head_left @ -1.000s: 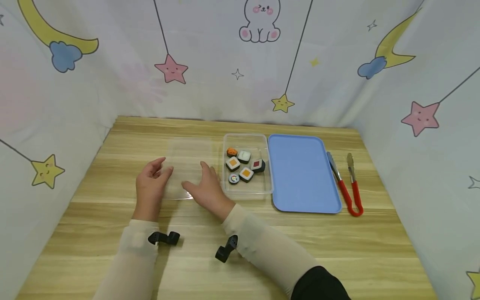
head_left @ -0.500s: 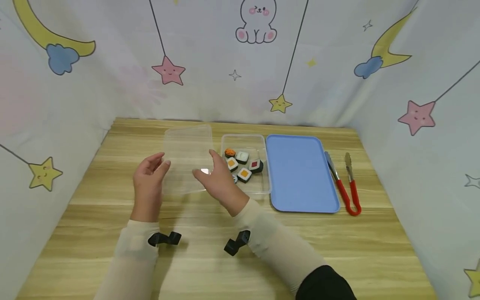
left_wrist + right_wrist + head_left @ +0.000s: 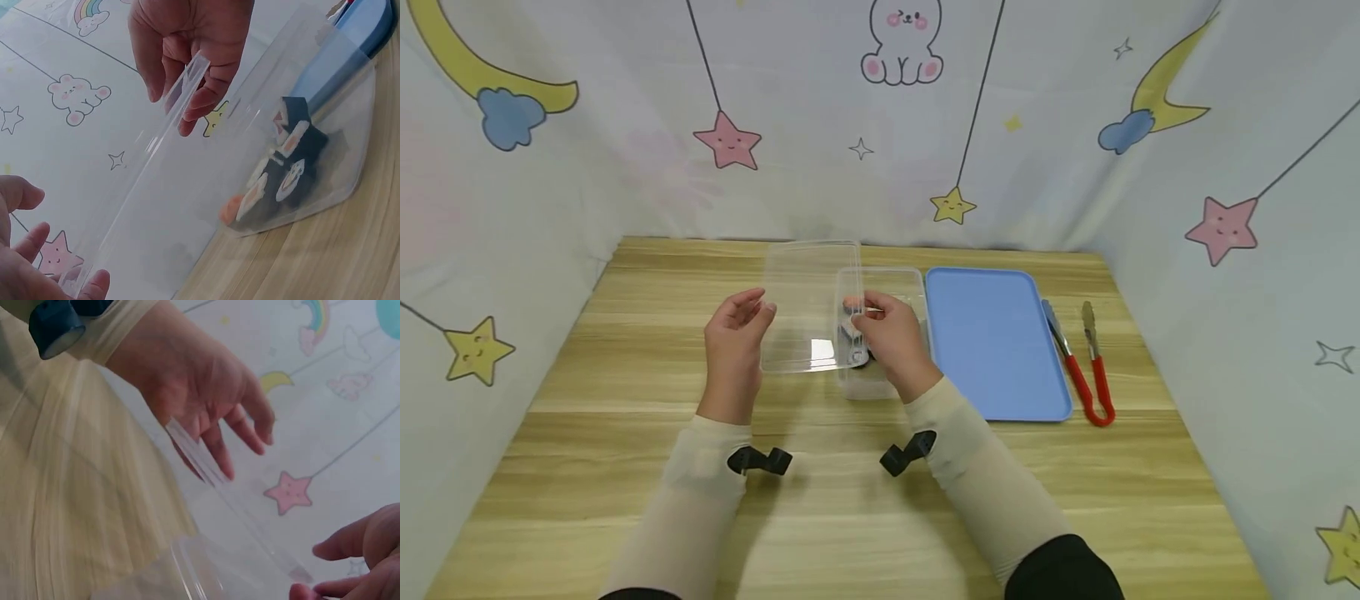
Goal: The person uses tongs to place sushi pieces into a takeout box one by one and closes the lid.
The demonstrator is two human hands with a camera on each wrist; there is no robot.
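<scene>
A clear plastic lid [image 3: 811,304] is raised and tilted above the table, held between both hands. At its left side, my left hand [image 3: 735,354] grips the edge with its lower fingers, thumb standing off. My right hand [image 3: 898,342] holds the opposite edge between thumb and fingers. Behind and below the lid's right part stands a clear plastic box [image 3: 883,387], partly covered from view by the lid and right hand. Several toy sushi pieces [image 3: 290,156] lie in the box, plainest in the left wrist view. The lid [image 3: 250,525] appears nearly edge-on from the right wrist.
A blue tray [image 3: 997,346] lies flat just right of the box. Beyond it rest red-handled tongs [image 3: 1099,375], their arms spread. The wooden table [image 3: 842,517] backs onto a printed cloth [image 3: 805,75] that also hangs along both sides.
The lid has risen off the table and shifted right, now overlapping the box. My right hand has moved right to the lid's far edge; my left hand has moved right with it.
</scene>
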